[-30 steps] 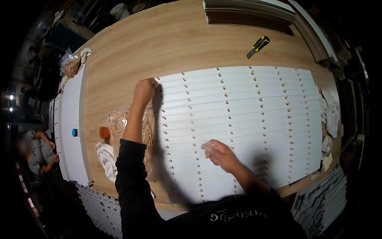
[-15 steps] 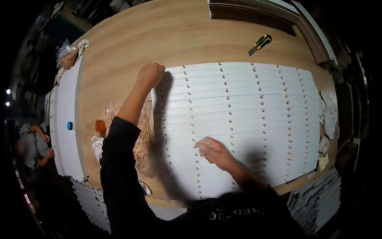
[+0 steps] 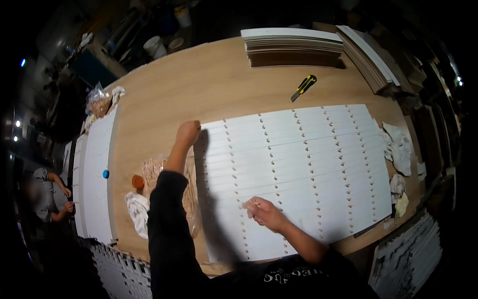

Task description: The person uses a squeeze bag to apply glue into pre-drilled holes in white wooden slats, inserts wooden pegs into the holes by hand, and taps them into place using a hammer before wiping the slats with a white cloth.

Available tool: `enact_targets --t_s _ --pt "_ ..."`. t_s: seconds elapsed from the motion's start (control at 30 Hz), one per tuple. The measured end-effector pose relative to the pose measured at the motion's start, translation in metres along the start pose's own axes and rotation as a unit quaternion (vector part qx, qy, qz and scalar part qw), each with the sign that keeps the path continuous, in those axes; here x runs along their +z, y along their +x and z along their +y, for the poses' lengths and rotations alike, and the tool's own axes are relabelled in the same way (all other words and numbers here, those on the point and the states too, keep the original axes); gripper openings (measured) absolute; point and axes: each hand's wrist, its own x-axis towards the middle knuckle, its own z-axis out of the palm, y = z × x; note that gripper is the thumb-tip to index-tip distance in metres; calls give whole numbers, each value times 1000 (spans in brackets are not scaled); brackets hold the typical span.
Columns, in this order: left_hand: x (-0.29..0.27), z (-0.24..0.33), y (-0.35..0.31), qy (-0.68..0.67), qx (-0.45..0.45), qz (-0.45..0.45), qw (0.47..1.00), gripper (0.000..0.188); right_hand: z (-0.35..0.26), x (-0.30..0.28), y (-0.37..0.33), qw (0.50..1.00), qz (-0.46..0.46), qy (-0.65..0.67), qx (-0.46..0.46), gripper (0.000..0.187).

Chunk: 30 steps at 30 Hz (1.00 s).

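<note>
White boards (image 3: 286,164) lie side by side on the table as one wide panel, with rows of small wooden dowels (image 3: 270,148) standing out of them. My left hand (image 3: 188,133) is closed at the panel's far left corner, fingers bent down; whatever it pinches is hidden. Over the near middle of the panel, my right hand (image 3: 265,214) is closed with pale wooden dowels showing at its fingertips. A clear plastic bag of dowels (image 3: 191,199) lies left of the panel, partly covered by my left sleeve. An orange cap (image 3: 138,182) stands beside the bag.
On the wooden table (image 3: 164,89), a yellow-black utility knife (image 3: 304,88) lies beyond the panel. Stacked boards (image 3: 294,47) stand at the far right. White cloths (image 3: 137,212) rest at both sides. Another person (image 3: 47,194) works at far left, past a white board (image 3: 97,194) bearing a blue cap.
The view has tilted up, so the table sits lower and more of its far side shows. My left hand stays by the corner; my right hand remains closed over the panel.
</note>
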Motion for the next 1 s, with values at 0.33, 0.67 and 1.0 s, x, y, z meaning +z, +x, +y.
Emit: enact_targets --t_s 0.33,0.67,1.0 --pt "-2 -7 -36 -101 -140 51 984 10 30 -6 -3 998 1 57 22 29" --pt "9 -1 -31 -227 -190 80 952 12 27 -3 7 998 -1 42 37 31" --pt "23 5 -28 -611 -278 132 729 7 32 -6 12 997 -6 76 27 29"
